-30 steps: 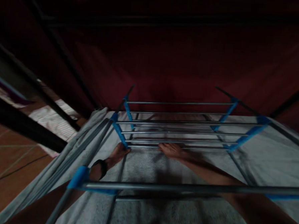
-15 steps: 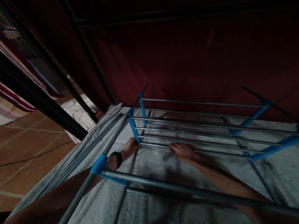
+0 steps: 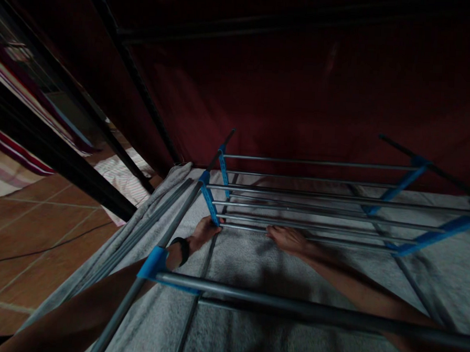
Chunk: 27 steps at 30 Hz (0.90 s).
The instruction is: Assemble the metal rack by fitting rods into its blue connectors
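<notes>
1. Metal rack (image 3: 316, 196), grey rods w/ blue ends: centre out to 3 o'clock, on grey blanket (image 3: 246, 266). Far R end runs off frame, partly cut.
2. Btm rod (image 3: 244, 228), nearest of the low set, runs 6 to 4 o'clock; meets blue bracket (image 3: 210, 201) at 7.
3. L hand (image 3: 206, 231), btw 6 & 7 o'clock: grasping bracket's lower end, by the rod joint. Dark wristband (image 3: 181, 251) behind it.
4. R hand (image 3: 289, 238), 4 o'clock: fingers curled over btm rod, seemingly grasping it; underside hidden.
5. Chg: vs 1 s ago view swung L, so rack sits further R & more tile shows. Last half-sec: next to no shift. Both hands same spots on rack. My read: head moved, not grip; effort stays at that L joint, no visible gain there.
6. Near rod (image 3: 291, 305) crosses 7 to 4 o'clock, above both forearms; blue corner (image 3: 151, 263) at its L end.
7. Outer: loose rods (image 3: 150, 219) on blanket, 8 o'clock; tile floor (image 3: 39, 229) w/ cable (image 3: 37, 252), 8–9; red cloth backdrop (image 3: 282, 94), 12.
</notes>
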Each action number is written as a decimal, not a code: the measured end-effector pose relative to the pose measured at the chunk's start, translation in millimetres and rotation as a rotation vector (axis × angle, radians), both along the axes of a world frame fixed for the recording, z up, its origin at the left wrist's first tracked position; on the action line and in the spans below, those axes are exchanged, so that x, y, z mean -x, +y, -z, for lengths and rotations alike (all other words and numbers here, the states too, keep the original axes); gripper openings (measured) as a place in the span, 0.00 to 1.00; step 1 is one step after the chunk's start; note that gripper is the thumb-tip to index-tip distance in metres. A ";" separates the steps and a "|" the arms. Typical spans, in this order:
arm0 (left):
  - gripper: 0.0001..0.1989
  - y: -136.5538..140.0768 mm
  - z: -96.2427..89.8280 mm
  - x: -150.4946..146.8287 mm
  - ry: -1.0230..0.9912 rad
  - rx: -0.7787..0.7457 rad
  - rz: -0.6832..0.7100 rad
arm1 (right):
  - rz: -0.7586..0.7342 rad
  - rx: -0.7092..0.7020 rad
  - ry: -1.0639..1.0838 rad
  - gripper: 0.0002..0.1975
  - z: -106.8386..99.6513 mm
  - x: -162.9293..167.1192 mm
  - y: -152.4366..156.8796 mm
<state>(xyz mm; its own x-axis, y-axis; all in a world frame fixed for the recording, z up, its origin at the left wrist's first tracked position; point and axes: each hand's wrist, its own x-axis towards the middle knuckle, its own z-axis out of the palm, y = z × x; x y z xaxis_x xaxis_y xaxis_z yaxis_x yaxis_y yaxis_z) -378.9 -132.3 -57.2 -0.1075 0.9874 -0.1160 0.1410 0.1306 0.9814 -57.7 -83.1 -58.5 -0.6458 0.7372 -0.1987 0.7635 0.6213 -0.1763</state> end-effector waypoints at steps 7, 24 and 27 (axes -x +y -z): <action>0.17 -2.7 -9.9 -2.1 -0.008 0.056 0.037 | -0.006 0.003 0.035 0.16 3.7 -1.8 -1.3; 0.13 -0.5 -5.6 0.4 0.003 0.069 0.060 | 0.052 0.125 0.084 0.13 -10.0 0.8 -3.4; 0.15 -1.0 -6.8 0.7 -0.046 0.053 0.085 | 0.011 0.098 0.070 0.14 -4.6 0.5 -2.3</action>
